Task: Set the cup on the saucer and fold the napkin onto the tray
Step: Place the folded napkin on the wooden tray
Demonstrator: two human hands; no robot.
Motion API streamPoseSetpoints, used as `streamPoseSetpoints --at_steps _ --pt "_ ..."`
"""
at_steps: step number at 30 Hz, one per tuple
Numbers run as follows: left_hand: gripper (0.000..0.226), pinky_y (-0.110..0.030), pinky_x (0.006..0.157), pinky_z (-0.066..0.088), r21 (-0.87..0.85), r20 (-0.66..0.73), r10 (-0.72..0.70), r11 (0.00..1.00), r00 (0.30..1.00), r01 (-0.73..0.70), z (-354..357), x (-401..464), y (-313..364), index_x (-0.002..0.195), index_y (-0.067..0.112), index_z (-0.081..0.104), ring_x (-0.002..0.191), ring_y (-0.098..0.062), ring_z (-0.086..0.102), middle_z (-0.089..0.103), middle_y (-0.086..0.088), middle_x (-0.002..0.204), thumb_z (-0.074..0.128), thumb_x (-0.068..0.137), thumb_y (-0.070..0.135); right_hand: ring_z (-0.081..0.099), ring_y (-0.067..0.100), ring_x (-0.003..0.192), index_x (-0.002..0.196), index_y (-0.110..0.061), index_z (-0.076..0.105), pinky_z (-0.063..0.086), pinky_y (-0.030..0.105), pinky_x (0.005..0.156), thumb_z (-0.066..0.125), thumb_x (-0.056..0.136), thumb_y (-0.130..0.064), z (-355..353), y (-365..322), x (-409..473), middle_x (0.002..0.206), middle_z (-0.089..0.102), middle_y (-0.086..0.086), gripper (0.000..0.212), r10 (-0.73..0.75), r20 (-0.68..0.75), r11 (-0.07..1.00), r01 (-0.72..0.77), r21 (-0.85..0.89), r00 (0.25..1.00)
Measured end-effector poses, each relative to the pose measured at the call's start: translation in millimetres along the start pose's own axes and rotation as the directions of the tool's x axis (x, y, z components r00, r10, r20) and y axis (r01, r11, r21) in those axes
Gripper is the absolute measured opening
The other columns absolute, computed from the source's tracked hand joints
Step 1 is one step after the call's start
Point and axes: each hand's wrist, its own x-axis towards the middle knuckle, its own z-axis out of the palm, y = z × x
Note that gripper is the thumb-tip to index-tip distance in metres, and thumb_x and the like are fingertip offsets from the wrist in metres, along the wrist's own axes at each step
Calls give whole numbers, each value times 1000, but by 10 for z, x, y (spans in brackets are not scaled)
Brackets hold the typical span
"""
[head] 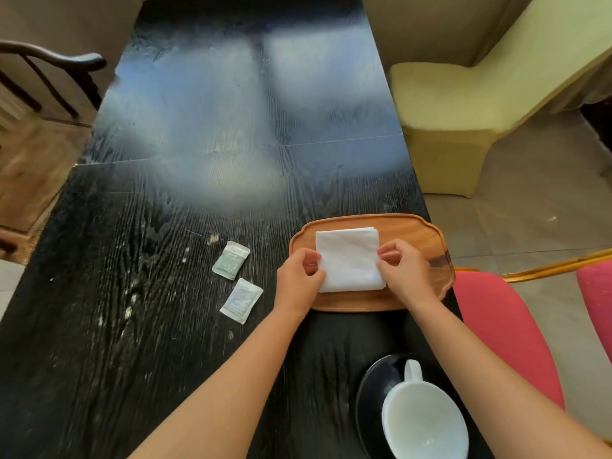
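A white napkin (347, 258), folded into a square, lies on the wooden tray (364, 220) near the table's right edge. My left hand (299, 276) pinches the napkin's left edge and my right hand (402, 270) pinches its right edge. Close to me, a white cup (424, 422) stands upright on a black saucer (371, 392), its handle pointing away from me. The cup looks empty.
Two small pale sachets (231, 260) (241, 300) lie on the black wooden table (165, 293) left of the tray. A red chair (503, 332) stands at the right, a yellow-covered chair (463, 104) beyond it, and a dark wooden chair (49, 71) at the far left.
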Motion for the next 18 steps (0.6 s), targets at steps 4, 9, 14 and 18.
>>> streamPoseSetpoints --at_steps 4,9,14,18 --pt "26 -15 77 47 107 -34 127 987 991 -123 114 -22 -16 103 10 61 91 -14 60 63 -1 99 60 79 1 56 18 83 94 -11 60 50 33 69 60 83 -8 -3 51 -6 89 61 2 11 -86 -45 992 81 -91 995" --pt "55 -47 96 42 615 67 434 692 899 -379 199 -33 -51 130 9 47 133 -34 37 42 -17 142 61 79 21 45 33 125 130 -10 50 47 45 89 63 74 -1 68 168 -9 134 50 16 58 -472 5 764 412 -496 881" --pt "75 -55 113 -5 739 362 204 532 910 -414 274 20 -118 146 30 -10 134 -11 -29 -30 6 146 -4 76 58 -3 15 142 146 -20 24 5 54 111 12 86 -44 69 260 54 157 11 2 65 -413 280 558 483 -675 867" --pt "77 -52 110 -12 753 353 162 535 921 -383 318 17 -146 145 33 -12 131 -9 -34 -33 9 144 -8 73 60 -22 8 137 148 -27 2 -8 53 111 -6 77 -52 41 321 81 153 -17 -9 75 -326 364 527 488 -696 872"
